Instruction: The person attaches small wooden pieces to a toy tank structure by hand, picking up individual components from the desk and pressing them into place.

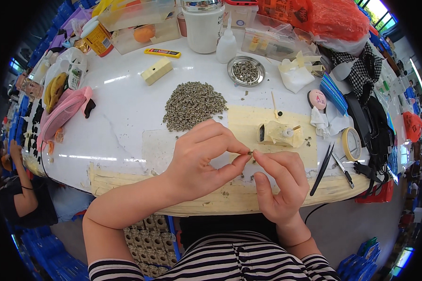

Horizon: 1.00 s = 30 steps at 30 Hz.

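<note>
My left hand (pixel 204 159) is closed in a pinch, thumb and index fingertips together on a small metal piece (pixel 250 152). From the right, the index fingertip of my right hand (pixel 282 185) meets that piece. Its thumb stands apart, so the right hand is open. Details of the piece are too small to make out. Just beyond my hands lies a heap of similar small metal pieces (pixel 192 105). A tape-wrapped block (pixel 280 134) with a pale peg sits on the yellowish paper (pixel 241 117), near my right hand.
Black tweezers (pixel 321 171), a craft knife (pixel 344 167) and a tape roll (pixel 351 144) lie at right. Behind the heap are a metal dish (pixel 230 73), a squeeze bottle (pixel 226 47) and a cream block (pixel 156 71). Another person's arm (pixel 26 189) is at far left.
</note>
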Motion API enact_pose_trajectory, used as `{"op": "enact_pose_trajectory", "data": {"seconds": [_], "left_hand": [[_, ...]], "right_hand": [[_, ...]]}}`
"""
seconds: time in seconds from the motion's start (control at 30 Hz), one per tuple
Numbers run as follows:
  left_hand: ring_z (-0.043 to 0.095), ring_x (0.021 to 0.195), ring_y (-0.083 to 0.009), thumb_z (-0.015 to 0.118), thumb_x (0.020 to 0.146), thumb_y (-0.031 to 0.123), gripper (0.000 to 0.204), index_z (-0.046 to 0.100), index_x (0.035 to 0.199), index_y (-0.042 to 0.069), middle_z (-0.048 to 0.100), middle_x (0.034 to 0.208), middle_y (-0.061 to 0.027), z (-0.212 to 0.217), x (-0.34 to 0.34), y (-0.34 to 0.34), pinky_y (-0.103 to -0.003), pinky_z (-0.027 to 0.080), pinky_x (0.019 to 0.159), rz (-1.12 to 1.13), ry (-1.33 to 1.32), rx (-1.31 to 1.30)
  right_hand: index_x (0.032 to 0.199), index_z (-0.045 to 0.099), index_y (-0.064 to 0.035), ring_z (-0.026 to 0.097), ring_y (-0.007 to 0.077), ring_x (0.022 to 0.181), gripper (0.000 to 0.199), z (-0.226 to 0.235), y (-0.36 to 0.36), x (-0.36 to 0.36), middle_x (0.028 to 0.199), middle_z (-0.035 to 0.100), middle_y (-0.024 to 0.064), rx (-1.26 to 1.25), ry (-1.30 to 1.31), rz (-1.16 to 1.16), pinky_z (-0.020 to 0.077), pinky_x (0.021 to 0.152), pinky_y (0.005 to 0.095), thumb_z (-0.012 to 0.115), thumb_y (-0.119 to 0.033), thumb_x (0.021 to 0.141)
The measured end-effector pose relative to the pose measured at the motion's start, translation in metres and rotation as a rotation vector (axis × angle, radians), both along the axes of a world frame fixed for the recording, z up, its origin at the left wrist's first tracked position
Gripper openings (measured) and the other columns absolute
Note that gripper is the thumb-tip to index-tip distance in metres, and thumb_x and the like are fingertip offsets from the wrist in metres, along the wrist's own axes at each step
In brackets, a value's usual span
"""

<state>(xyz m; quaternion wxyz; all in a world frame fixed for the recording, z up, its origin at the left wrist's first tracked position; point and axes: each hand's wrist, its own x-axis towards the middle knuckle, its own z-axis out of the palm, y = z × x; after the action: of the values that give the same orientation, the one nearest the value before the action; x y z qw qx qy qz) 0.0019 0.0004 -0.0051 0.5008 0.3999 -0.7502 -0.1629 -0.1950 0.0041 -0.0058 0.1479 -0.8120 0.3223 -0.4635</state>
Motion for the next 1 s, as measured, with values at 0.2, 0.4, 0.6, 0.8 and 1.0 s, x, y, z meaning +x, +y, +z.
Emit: {"op": "enact_pose_trajectory", "data": {"seconds": [0.2, 0.4, 0.6, 0.8, 1.0], "left_hand": [[0.063, 0.071, -0.018, 0.081, 0.069, -0.005, 0.02, 0.073, 0.084, 0.005, 0.068, 0.078, -0.0044, 0.0, -0.001, -0.001, -0.029, 0.047, 0.062, -0.006, 0.002, -0.002], [0.063, 0.072, -0.0184, 0.082, 0.069, -0.005, 0.021, 0.074, 0.085, 0.005, 0.068, 0.08, -0.0051, 0.0, -0.001, 0.0, -0.029, 0.047, 0.063, -0.019, 0.003, 0.001], [0.063, 0.074, -0.0186, 0.082, 0.069, -0.005, 0.023, 0.074, 0.087, 0.005, 0.068, 0.082, -0.0052, 0.0, -0.001, 0.001, -0.029, 0.048, 0.063, -0.035, -0.006, 0.003], [0.063, 0.075, -0.0188, 0.082, 0.069, -0.005, 0.023, 0.074, 0.089, 0.005, 0.068, 0.083, -0.0051, 0.0, -0.001, 0.002, -0.029, 0.048, 0.064, -0.039, -0.013, 0.004], [0.063, 0.075, -0.0191, 0.082, 0.069, -0.005, 0.024, 0.074, 0.09, 0.005, 0.068, 0.083, -0.0051, 0.0, -0.001, 0.002, -0.03, 0.048, 0.064, -0.037, -0.021, 0.019]], "right_hand": [[0.112, 0.073, -0.0003, 0.061, 0.0256, 0.077, 0.034, -0.007, 0.0, 0.0, 0.091, 0.068, 0.0104, 0.037, -0.045, -0.013, 0.0494, 0.069, 0.0335, 0.076, -0.002, 0.078], [0.111, 0.073, 0.0002, 0.062, 0.0261, 0.078, 0.032, -0.009, 0.0, 0.0, 0.091, 0.068, 0.0114, 0.113, -0.09, -0.01, 0.0495, 0.07, 0.0333, 0.076, -0.002, 0.079], [0.108, 0.073, 0.0006, 0.063, 0.0256, 0.08, 0.026, -0.009, 0.002, -0.001, 0.093, 0.069, 0.0122, 0.231, -0.124, 0.02, 0.0498, 0.071, 0.0322, 0.074, -0.002, 0.082], [0.107, 0.073, 0.001, 0.064, 0.0249, 0.081, 0.024, -0.011, 0.001, -0.003, 0.094, 0.069, 0.0124, 0.254, -0.153, 0.026, 0.0504, 0.072, 0.0317, 0.073, -0.002, 0.084], [0.104, 0.073, -0.0004, 0.064, 0.024, 0.079, 0.023, -0.009, 0.002, -0.002, 0.092, 0.069, 0.0109, 0.187, -0.173, -0.015, 0.0505, 0.07, 0.0313, 0.074, 0.003, 0.081]]}}
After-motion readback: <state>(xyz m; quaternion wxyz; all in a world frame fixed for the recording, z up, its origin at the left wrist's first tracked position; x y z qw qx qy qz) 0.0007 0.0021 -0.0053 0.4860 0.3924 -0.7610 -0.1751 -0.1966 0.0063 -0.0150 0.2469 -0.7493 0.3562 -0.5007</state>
